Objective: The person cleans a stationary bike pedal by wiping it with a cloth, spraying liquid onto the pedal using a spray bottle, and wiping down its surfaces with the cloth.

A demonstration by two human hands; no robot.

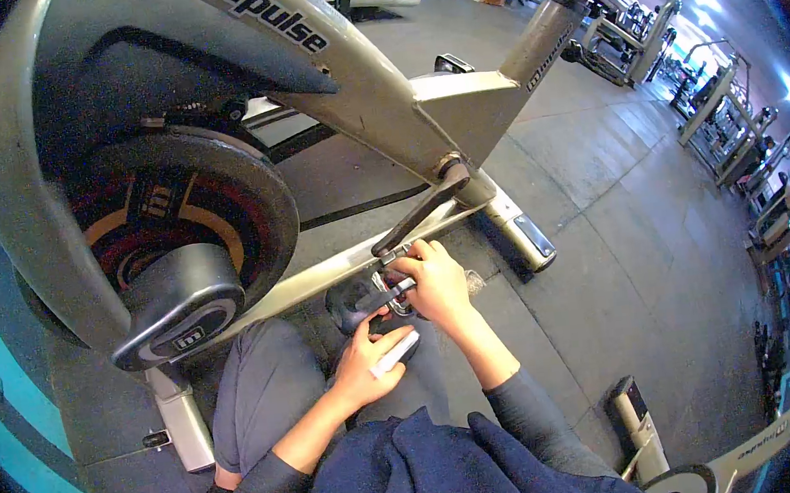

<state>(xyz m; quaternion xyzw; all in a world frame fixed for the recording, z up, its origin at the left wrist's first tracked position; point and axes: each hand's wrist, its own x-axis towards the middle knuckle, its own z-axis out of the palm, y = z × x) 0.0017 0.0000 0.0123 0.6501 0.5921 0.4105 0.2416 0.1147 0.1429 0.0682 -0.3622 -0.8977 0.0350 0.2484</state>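
In front of me, low on the exercise bike [392, 118], a pedal [388, 290] with metal parts and a dark strap-like piece hangs at the end of the crank arm [422, 211]. My right hand [437, 285] is closed around the pedal's near side, just below the crank end. My left hand [369, 368] is closed on a small white object [396, 353], too small to name for certain. Its fingertips reach up to the dark piece at the pedal. Part of the pedal is hidden by my fingers.
The bike's flywheel [191, 204] and round cover [182, 305] are to the left. A stabilizer foot [522, 234] rests on the tiled rubber floor [610, 302]. Another bike's base [645, 427] is at lower right. Gym machines [627, 43] line the back right.
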